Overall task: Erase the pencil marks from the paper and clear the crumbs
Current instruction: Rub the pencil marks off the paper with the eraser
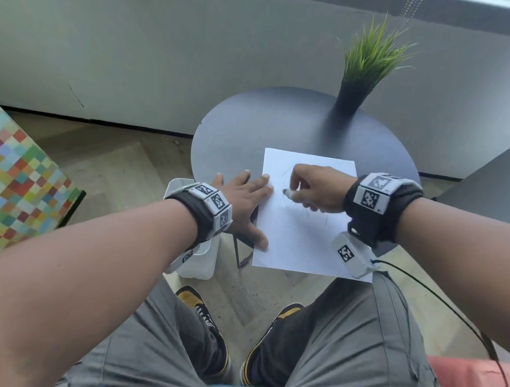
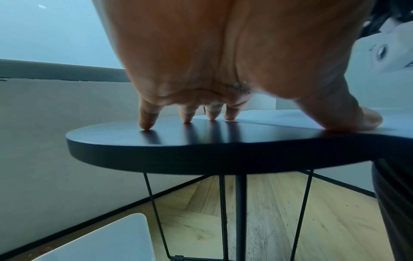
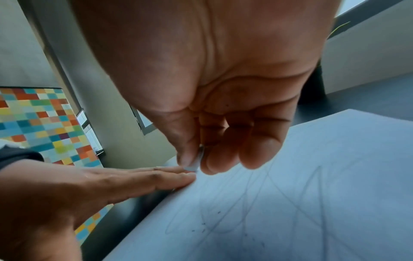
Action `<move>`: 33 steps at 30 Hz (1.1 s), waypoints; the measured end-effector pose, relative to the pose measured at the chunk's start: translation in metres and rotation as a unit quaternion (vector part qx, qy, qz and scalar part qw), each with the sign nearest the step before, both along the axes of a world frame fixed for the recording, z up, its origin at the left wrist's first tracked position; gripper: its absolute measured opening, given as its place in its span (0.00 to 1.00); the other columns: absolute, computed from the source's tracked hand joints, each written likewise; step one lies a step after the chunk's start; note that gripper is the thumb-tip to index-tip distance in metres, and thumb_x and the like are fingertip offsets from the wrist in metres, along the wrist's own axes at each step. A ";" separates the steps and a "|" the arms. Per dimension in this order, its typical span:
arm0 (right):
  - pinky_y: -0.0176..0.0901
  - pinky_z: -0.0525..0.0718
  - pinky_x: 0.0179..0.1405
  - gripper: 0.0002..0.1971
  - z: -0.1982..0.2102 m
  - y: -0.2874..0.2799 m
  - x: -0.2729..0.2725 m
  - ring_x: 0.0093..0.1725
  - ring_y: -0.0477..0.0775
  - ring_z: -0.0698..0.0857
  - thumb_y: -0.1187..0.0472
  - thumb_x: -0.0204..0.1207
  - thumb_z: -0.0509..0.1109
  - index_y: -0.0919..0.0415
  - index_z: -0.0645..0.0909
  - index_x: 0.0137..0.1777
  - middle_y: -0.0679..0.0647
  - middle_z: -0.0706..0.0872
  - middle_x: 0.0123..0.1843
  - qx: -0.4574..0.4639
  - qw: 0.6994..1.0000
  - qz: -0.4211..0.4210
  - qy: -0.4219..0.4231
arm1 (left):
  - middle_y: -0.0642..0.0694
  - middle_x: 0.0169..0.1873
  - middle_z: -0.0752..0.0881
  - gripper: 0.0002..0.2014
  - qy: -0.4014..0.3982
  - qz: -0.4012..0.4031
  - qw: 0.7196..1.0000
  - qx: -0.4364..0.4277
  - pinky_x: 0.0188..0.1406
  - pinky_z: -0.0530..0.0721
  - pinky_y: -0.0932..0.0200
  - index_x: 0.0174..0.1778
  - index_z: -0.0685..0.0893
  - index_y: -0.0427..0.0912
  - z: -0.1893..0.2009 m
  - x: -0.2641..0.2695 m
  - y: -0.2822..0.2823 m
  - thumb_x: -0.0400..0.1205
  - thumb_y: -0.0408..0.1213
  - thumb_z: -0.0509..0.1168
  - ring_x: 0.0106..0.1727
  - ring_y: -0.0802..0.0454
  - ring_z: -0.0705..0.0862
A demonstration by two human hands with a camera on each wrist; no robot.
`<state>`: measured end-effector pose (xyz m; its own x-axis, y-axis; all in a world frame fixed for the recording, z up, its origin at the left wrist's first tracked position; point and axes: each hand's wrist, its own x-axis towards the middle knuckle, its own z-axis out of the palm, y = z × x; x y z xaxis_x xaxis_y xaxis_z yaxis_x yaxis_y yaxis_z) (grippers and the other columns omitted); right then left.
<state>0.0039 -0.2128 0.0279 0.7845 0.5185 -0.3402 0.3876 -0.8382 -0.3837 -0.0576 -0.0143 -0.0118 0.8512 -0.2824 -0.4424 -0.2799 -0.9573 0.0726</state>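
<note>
A white sheet of paper [image 1: 302,235] with faint pencil lines [image 3: 297,199] lies on the round dark table [image 1: 245,126], its near edge overhanging. My left hand [image 1: 245,199] lies flat with spread straight fingers, pressing the paper's left edge; the fingertips [image 2: 145,126] touch the tabletop. My right hand [image 1: 315,190] pinches a small white eraser [image 1: 290,194] between thumb and fingers, its dirty tip against the paper. In the right wrist view the eraser [image 3: 196,161] shows just above my left hand's fingers [image 3: 170,178]. Small dark crumbs [image 3: 203,227] dot the sheet.
A potted grass plant [image 1: 359,77] in a black pot stands at the table's far side. A white bin [image 1: 192,254] sits on the wooden floor left of the table, under my left wrist. A multicoloured checkered surface [image 1: 16,171] is at the far left.
</note>
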 end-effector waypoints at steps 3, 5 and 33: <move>0.44 0.78 0.43 0.12 -0.013 0.011 0.009 0.42 0.53 0.84 0.44 0.80 0.65 0.51 0.76 0.51 0.51 0.87 0.46 -0.060 0.997 0.012 -0.039 | 0.61 0.86 0.38 0.66 0.014 -0.003 1.000 0.004 0.74 0.57 0.21 0.87 0.42 0.55 0.005 0.001 -0.001 0.59 0.83 0.63 0.87 0.46 0.40; 0.47 0.77 0.46 0.11 -0.019 0.012 0.012 0.48 0.58 0.81 0.46 0.81 0.63 0.53 0.75 0.54 0.54 0.85 0.51 -0.078 0.994 -0.013 -0.077 | 0.60 0.86 0.38 0.67 0.024 0.000 1.000 0.016 0.73 0.59 0.20 0.87 0.40 0.55 0.009 0.002 -0.003 0.58 0.82 0.65 0.87 0.45 0.40; 0.51 0.81 0.48 0.10 -0.025 0.006 0.005 0.46 0.62 0.81 0.49 0.83 0.60 0.53 0.73 0.56 0.56 0.85 0.48 -0.066 0.985 0.137 -0.077 | 0.50 0.86 0.46 0.65 0.029 -0.045 0.997 0.056 0.78 0.67 0.38 0.86 0.49 0.50 0.019 0.013 -0.013 0.60 0.75 0.73 0.82 0.35 0.54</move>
<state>0.0091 -0.2066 0.0030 0.6680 0.6780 -0.3067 0.6519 -0.7319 -0.1982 -0.0449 -0.0277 0.0072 0.7962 -0.3031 -0.5236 -0.3639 -0.9313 -0.0143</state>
